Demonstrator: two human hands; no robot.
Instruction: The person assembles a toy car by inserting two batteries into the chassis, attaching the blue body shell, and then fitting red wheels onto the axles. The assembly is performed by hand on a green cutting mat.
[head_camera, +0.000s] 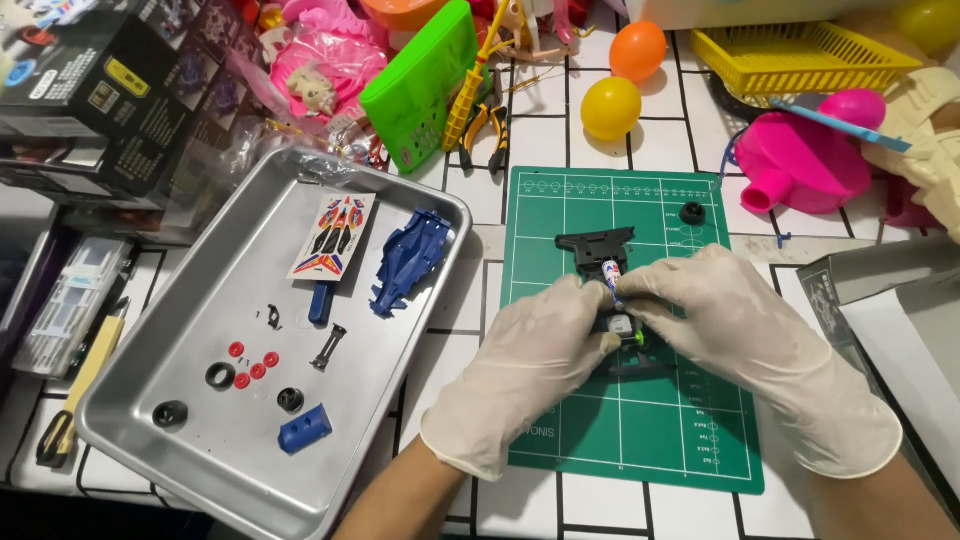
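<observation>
- Head view: a green mat (640, 420) lies on the white tiled tabletop (640, 140); places below are told from this mat.
- Both hands wear pale gloves and meet over the mat's middle.
- The left hand (535, 365) comes in from the mat's lower left edge, its fingers curled shut around the near side of a black chassis (598, 245) that lies on the mat.
- The right hand (745, 335) comes in from the mat's lower right, its fingertips pinched on a small tube (611, 278) with a white body, held tilted above the chassis.
- Part of the chassis shows beyond the fingers, towards the mat's far end; the rest is hidden under the hands.
- A small black wheel (692, 212) sits on the mat near its far right corner, apart from the hands.
- Left of the mat stands a metal tray (180, 330), just beside its edge.
- In the tray lie a blue car body (408, 260), a sticker sheet (333, 237), small red rings (252, 365), black tyres (220, 376) and a blue block (305, 428).
- Beyond the mat's far edge rest a yellow ball (611, 107) and an orange ball (637, 50).
- Far right of the mat sit a pink toy (805, 160) and a yellow basket (800, 55).
</observation>
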